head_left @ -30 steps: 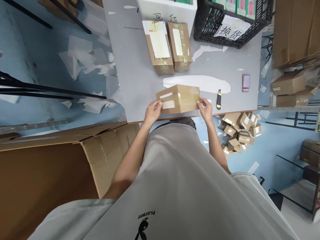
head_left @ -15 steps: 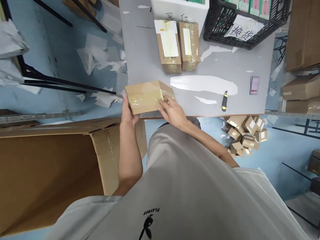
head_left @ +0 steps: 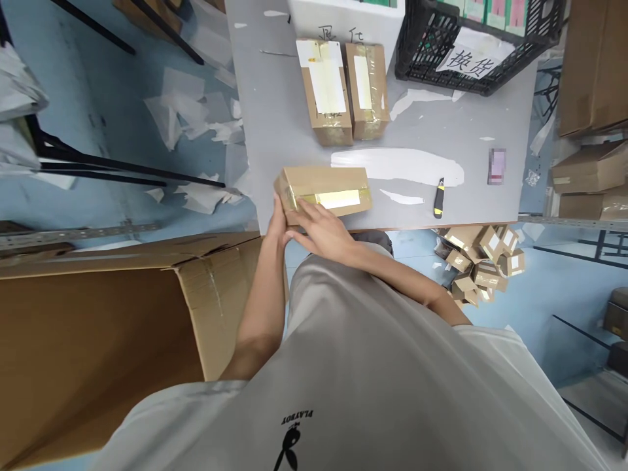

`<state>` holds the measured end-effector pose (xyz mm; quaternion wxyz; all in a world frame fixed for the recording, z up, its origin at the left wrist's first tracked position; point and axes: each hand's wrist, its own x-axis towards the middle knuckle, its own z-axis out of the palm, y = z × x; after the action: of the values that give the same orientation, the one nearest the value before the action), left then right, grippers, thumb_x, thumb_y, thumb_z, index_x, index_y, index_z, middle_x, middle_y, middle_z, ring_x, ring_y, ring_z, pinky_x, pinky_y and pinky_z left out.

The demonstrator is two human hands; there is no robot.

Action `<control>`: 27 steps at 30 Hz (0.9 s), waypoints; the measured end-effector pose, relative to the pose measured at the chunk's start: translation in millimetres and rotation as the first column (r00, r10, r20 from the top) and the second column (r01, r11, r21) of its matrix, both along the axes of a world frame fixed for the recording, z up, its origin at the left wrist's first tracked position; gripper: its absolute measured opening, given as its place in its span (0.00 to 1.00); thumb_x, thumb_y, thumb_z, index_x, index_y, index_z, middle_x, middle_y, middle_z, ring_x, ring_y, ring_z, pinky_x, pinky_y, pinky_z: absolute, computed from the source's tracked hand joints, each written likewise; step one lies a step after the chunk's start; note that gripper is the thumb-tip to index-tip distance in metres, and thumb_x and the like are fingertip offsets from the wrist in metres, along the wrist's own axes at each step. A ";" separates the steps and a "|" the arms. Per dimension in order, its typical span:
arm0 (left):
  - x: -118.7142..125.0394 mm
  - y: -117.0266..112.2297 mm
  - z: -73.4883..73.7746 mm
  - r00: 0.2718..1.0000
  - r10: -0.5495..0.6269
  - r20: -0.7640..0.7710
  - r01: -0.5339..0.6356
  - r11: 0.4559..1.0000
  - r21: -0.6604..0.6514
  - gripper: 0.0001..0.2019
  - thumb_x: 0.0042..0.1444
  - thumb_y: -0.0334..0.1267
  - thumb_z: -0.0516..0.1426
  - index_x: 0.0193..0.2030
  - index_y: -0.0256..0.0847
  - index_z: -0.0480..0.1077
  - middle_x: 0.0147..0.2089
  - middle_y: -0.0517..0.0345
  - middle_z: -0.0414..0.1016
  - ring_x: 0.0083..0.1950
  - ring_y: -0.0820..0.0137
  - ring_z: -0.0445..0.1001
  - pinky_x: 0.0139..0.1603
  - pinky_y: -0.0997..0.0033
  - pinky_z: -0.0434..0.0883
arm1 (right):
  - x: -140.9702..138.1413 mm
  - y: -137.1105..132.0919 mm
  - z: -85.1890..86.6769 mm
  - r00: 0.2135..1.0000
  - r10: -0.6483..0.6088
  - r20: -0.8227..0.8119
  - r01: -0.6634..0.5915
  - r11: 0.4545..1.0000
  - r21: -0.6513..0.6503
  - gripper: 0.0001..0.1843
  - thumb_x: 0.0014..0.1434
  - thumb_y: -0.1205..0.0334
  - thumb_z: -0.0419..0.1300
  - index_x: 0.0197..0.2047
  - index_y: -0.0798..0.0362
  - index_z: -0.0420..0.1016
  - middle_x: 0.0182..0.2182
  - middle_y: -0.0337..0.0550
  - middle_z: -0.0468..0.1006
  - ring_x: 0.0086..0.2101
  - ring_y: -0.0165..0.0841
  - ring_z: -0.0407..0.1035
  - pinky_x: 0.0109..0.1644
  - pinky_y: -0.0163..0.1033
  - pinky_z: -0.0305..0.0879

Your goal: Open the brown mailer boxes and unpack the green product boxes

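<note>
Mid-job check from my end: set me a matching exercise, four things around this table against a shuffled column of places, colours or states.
1. Knife
2. Crate
3. Carton by the near edge of the table
4. Pile of small boxes

A. On the floor
B. Touched by left hand and right hand
C. Holding green and pink packs
D. Black and yellow

Pairs: 1-D, 2-C, 3-B, 4-A

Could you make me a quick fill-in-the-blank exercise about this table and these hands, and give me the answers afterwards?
The left hand and right hand both touch a box whose label is coloured ____.
On the table, the knife lies to that box's ____.
The number of boxes side by side in front of the white bin is ____.
The plastic crate is coloured ____.
Missing words: white; right; two; black.
</note>
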<state>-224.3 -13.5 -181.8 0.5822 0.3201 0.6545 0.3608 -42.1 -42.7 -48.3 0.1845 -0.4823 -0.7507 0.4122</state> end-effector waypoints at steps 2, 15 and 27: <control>9.4 2.4 -10.2 0.990 0.139 0.010 -0.135 0.977 -0.167 0.40 0.69 0.83 0.55 0.50 0.43 0.79 0.46 0.46 0.91 0.56 0.55 0.90 0.61 0.52 0.88 | 30.7 11.4 -15.7 0.996 -0.075 -0.049 0.074 0.997 -0.015 0.23 0.81 0.40 0.66 0.72 0.35 0.85 0.77 0.39 0.82 0.78 0.53 0.74 0.88 0.63 0.69; -3.5 19.3 15.3 0.982 0.062 0.179 -0.046 0.994 -0.094 0.50 0.61 0.92 0.56 0.61 0.47 0.84 0.61 0.37 0.90 0.69 0.48 0.88 0.67 0.48 0.87 | 134.6 44.8 -99.6 0.756 -0.620 -0.211 0.504 0.756 -0.417 0.48 0.61 0.15 0.72 0.62 0.49 0.92 0.65 0.53 0.92 0.68 0.53 0.84 0.78 0.60 0.80; 36.8 13.3 9.3 0.989 0.003 0.148 -0.004 1.000 0.006 0.43 0.61 0.85 0.63 0.63 0.49 0.82 0.77 0.36 0.82 0.78 0.49 0.81 0.75 0.47 0.81 | 188.5 -5.1 -91.5 0.759 -0.650 -0.046 0.559 0.685 -0.467 0.41 0.53 0.34 0.84 0.63 0.50 0.93 0.78 0.58 0.81 0.70 0.57 0.82 0.75 0.64 0.81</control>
<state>-187.4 -0.3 -172.5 0.6274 0.2931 0.6089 0.3869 146.4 -47.8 -139.8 0.2780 -0.6857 -0.4157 0.5290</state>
